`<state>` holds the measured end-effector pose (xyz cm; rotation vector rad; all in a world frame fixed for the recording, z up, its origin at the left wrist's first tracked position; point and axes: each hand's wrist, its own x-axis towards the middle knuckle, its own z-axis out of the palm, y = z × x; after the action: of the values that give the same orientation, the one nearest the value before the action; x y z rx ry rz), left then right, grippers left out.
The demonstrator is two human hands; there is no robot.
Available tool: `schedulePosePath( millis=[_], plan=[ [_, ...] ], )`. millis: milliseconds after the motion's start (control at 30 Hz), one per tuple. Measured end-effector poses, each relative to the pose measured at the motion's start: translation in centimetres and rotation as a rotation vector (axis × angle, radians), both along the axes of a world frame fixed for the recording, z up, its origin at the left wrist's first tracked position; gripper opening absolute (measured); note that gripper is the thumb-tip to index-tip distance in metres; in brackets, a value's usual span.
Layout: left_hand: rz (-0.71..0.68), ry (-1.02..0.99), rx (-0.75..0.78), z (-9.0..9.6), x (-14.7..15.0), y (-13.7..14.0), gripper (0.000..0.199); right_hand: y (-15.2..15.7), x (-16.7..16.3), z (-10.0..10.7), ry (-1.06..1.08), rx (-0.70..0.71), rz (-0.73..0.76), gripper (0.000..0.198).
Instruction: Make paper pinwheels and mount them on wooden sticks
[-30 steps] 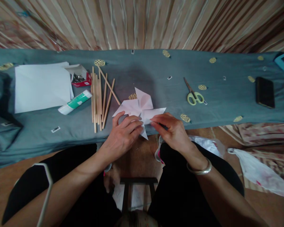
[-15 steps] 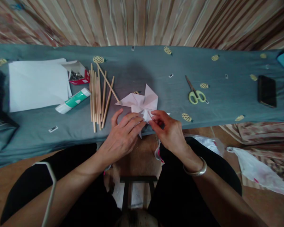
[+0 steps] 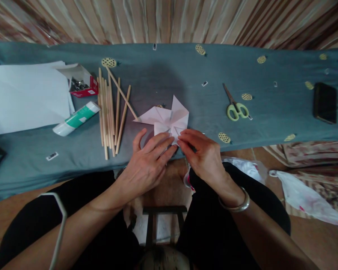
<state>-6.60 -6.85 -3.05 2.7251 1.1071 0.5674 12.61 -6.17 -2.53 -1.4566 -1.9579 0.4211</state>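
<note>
Matt white paper pinwheel (image 3: pixel 179 116), smooth wooden sticks (image 3: pixel 110 112), soft cloth cover (image 3: pixel 180 71), shiny metal bracelet (image 3: pixel 243 202).

No lettering can be read; marks on the red box (image 3: pixel 89 91) and cloth's small printed patches (image 3: pixel 52 156) blur.

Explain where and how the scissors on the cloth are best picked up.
Probably by the green handle loops, coming from the near side with the right hand, the closer one. The scissors lie flat, loops toward that side and blades pointing away, so this likely avoids the tips.
</note>
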Motion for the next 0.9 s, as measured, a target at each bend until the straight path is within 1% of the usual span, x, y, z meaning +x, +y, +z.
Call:
schedulePosePath(
  millis=[300, 533, 667, 900],
  plan=[
    [0.005, 0.038, 0.003, 0.16, 0.15, 0.05, 0.044, -0.1, -0.09, 0.09, -0.014, -0.013, 0.013, 0.015],
    [0.012, 0.078, 0.008, 0.14, 0.2, 0.15, 0.045, 0.13, -0.08, 0.12, -0.033, -0.013, -0.011, 0.014],
    [0.018, 0.105, 0.006, 0.02, 0.18, 0.19, 0.048, 0.24, -0.14, 0.12, -0.034, -0.014, -0.001, 0.015],
    [0.004, 0.031, -0.016, 0.18, 0.21, 0.31, 0.049, 0.24, -0.17, 0.14, -0.023, -0.029, -0.019, 0.016]
  ],
)
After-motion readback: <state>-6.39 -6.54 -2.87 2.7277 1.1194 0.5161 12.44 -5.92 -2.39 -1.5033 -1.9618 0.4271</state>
